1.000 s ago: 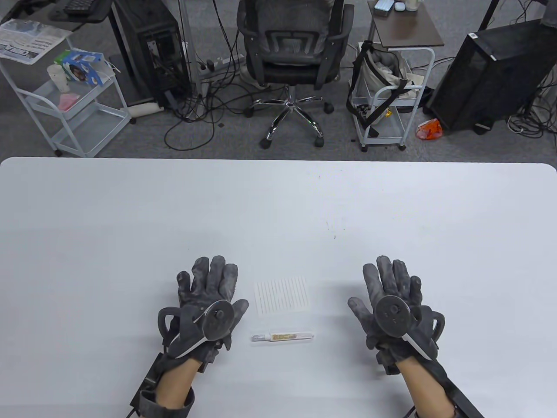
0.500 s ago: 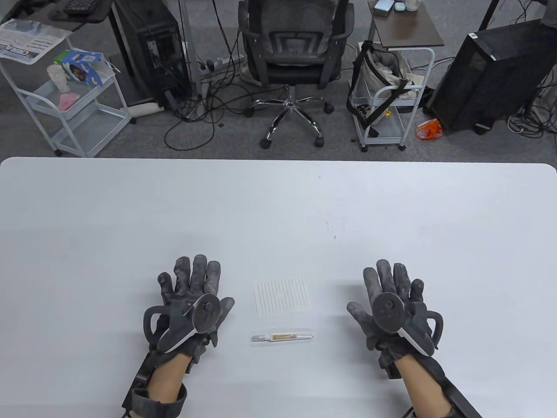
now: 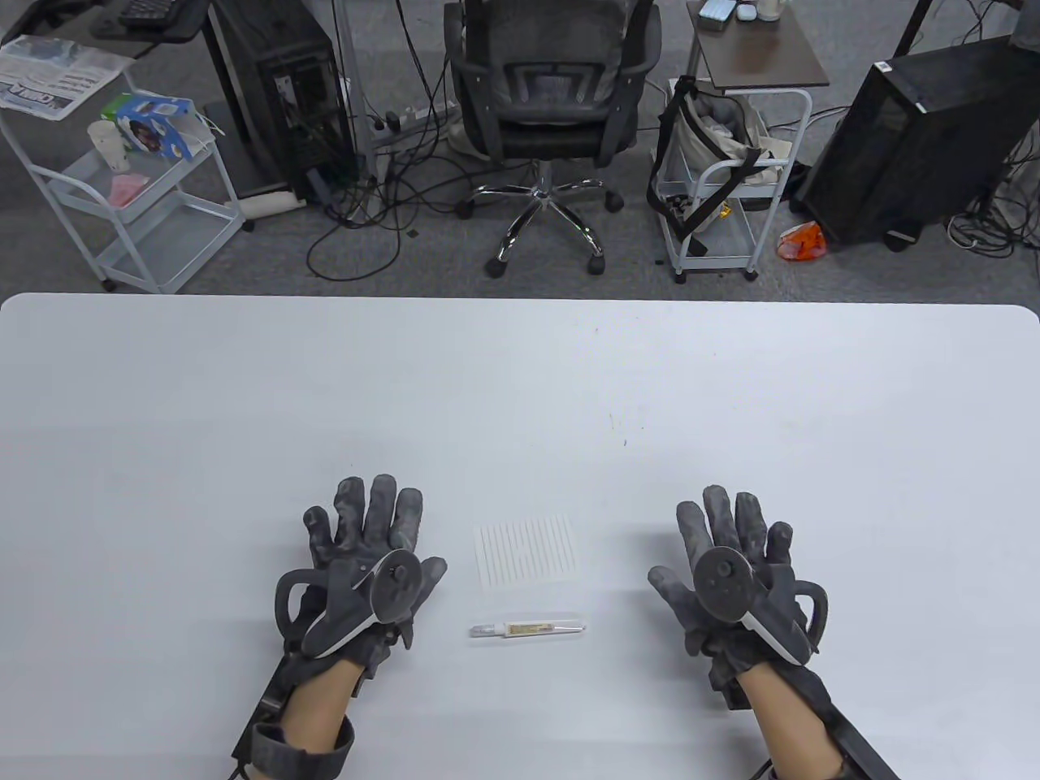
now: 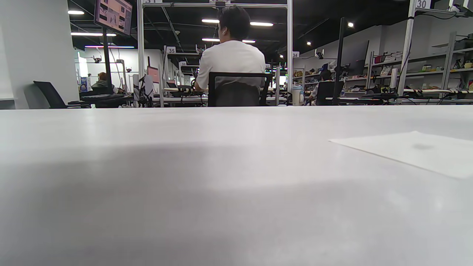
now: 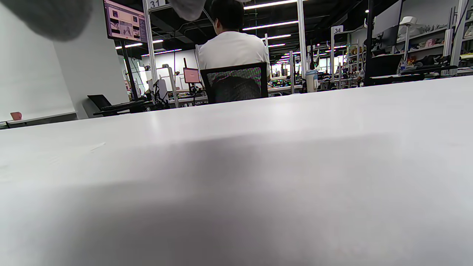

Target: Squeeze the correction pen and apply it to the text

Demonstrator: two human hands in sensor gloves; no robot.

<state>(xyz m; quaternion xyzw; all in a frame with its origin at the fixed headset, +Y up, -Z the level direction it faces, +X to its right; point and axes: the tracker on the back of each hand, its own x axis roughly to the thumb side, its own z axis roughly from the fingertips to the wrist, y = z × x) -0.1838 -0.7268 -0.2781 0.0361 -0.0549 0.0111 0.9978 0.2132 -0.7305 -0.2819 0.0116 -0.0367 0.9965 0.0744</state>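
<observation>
A small white paper with faint lines of text lies on the table near its front; it also shows in the left wrist view. A correction pen lies on its side just in front of the paper. My left hand lies flat, fingers spread, left of the paper and pen, holding nothing. My right hand lies flat, fingers spread, to their right, holding nothing. Blurred glove fingertips show at the top of the right wrist view.
The white table stretches wide behind and beside my hands. Beyond its far edge stand an office chair, white carts and computer towers on the floor.
My left hand slid left and back toward me, then came a little forward and right again. My right hand barely moved. Paper and pen stayed put.
</observation>
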